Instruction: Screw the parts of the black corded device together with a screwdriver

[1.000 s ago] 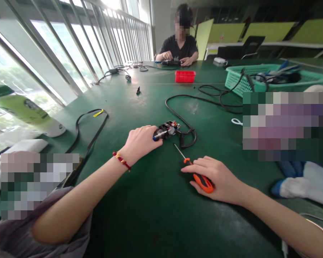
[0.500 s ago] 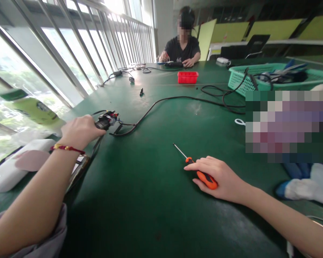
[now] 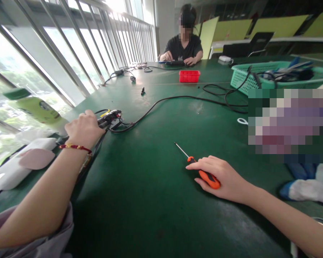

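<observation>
On the left of the green table [image 3: 150, 172], my left hand [image 3: 84, 129] is closed around a black device [image 3: 111, 119] with exposed wires and small parts. A black cable [image 3: 161, 101] runs from this device across the table to the right. My right hand [image 3: 215, 175] rests right of the middle, its fingers over the handle of an orange and black screwdriver [image 3: 209, 179]. The screwdriver's thin shaft points away to the upper left and touches nothing. My left palm and some of its fingers are hidden from view.
A red bin [image 3: 189, 76] stands near a person [image 3: 184, 48] at the far end. The green basket [image 3: 239, 77] at right holds tools and cables. A bottle [image 3: 39, 109] and a white case [image 3: 24, 165] are at left. A small black piece [image 3: 143, 91] lies beyond the cable.
The device in my left hand has turned, and a yellow part now shows on it. My right hand and the screwdriver keep their place. The whole view has shifted slightly.
</observation>
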`<state>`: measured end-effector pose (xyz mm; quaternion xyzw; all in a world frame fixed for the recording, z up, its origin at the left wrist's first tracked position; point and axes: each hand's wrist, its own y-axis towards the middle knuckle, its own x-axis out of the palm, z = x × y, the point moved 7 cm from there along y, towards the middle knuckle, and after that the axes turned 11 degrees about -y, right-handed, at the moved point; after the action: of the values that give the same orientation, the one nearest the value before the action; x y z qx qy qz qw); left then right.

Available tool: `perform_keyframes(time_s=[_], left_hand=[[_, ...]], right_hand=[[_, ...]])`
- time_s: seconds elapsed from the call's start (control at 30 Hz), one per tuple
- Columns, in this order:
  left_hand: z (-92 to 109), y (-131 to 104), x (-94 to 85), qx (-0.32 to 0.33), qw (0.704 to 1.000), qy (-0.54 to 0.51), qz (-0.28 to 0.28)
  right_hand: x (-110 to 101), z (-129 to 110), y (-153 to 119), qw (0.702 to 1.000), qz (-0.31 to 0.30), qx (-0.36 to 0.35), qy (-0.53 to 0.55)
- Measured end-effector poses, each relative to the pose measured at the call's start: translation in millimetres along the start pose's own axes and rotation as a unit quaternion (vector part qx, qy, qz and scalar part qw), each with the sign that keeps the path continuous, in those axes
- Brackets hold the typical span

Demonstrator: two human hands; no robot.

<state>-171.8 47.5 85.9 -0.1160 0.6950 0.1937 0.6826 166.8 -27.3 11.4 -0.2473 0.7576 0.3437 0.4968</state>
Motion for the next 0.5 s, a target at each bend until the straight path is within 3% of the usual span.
perform_keyframes(time_s=[0.2,0.3,0.4,0.5], left_hand=[[2.5,-8.6,-30.7,-0.020,0.998,0.036,0.043],[15.7,-20.6,-47.6,0.002,0.996,0.037,0.082],[44.3,-37.2,-47.2,0.082,0.991,0.025,0.101],[88.9,-60.6,-24.4,0.231,0.969,0.003,0.088]], right_hand=[[-1.3,-0.4,-1.3,1.000,0.013,0.000,0.013],[-6.0,3.4,-2.5,0.997,0.047,0.037,0.040],[-11.2,11.8,-3.8,0.987,0.092,0.098,0.085],[-20.4,20.2,-6.5,0.968,0.166,0.150,0.113]])
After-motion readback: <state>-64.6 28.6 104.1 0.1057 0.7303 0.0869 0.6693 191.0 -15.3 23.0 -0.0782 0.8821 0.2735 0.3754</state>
